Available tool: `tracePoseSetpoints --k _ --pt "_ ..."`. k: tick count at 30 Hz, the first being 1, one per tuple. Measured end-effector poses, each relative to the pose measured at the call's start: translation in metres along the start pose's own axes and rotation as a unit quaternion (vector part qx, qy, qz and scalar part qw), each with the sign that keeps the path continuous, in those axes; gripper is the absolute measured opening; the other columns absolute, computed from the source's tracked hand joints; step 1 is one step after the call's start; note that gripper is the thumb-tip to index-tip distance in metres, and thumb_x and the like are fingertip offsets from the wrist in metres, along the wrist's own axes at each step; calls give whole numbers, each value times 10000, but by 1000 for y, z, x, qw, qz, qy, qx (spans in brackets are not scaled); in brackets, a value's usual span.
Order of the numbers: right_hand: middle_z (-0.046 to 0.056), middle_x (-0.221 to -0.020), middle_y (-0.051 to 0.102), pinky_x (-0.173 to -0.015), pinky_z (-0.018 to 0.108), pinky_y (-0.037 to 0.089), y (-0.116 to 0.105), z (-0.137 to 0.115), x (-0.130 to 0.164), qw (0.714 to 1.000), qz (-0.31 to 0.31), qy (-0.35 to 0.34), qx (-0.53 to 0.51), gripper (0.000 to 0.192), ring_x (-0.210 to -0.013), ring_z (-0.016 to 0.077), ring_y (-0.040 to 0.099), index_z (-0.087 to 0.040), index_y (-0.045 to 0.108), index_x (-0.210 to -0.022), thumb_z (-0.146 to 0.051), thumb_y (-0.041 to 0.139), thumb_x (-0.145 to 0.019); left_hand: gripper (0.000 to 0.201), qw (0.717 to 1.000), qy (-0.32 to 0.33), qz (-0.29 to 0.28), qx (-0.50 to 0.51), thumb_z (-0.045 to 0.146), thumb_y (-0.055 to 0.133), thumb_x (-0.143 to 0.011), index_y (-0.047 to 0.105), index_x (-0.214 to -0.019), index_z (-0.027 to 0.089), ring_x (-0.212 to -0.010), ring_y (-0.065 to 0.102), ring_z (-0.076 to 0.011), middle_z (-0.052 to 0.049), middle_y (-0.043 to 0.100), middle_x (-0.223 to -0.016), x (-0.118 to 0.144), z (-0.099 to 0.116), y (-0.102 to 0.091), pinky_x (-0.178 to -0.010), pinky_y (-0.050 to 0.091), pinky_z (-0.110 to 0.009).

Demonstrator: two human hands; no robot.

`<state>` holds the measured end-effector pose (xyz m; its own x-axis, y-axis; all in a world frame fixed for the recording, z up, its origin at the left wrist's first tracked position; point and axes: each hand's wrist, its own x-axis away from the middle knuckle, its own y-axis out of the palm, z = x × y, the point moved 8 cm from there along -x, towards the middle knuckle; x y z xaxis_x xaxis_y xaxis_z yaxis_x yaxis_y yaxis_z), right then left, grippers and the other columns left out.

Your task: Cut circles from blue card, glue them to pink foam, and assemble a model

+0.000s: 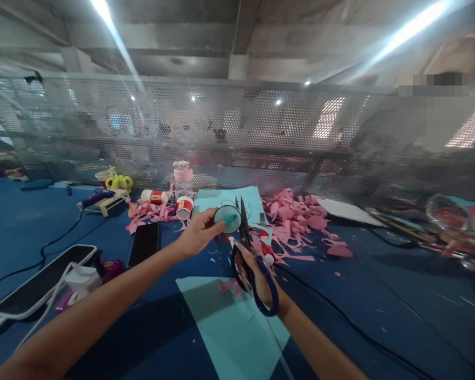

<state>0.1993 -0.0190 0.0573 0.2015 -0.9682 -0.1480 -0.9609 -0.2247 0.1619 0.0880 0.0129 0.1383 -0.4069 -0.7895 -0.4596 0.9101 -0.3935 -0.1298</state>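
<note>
Far to the left of the scissors, a white-edged phone lies on the blue table; beyond it, a glue gun rests on a small wooden stand. Nearer the scissors, still on their left, are a dark phone, two red-and-white cups and a pink-lidded bottle. Just left of the blades, the person's left hand pinches a pale paper disc between thumb and fingers. Behind the scissors lie light-blue sheets with drawn outlines; on their near side, another light-blue sheet lies flat. The right hand is closed around the scissors' dark-blue handles, the blades slightly parted and pointing away. Right of the scissors spread pink paper scraps, then a white sheet. Farthest right, in the blur, is what seems to be a clear container.
</note>
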Motion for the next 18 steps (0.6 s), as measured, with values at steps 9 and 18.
tracePoseSetpoints --k 9,18 --pt "-94 -426 315 -337 195 215 2 -13 -1 996 -16 -45 77 412 -341 44 270 -191 444 -671 -588 508 -763 390 999 -37 -24 5 500 612 -711 504 -699 126 -390 496 -60 16 560 -491 -2 0 -1 -403 410 -178" --pt "-81 -450 308 -364 207 212 0 -16 0 992 -15 -52 113 400 -374 53 279 -187 443 -656 -558 477 -803 394 998 -38 -51 -2 503 597 -724 497 -681 124 -391 496 -52 16 549 -496 0 2 4 -401 417 -169"
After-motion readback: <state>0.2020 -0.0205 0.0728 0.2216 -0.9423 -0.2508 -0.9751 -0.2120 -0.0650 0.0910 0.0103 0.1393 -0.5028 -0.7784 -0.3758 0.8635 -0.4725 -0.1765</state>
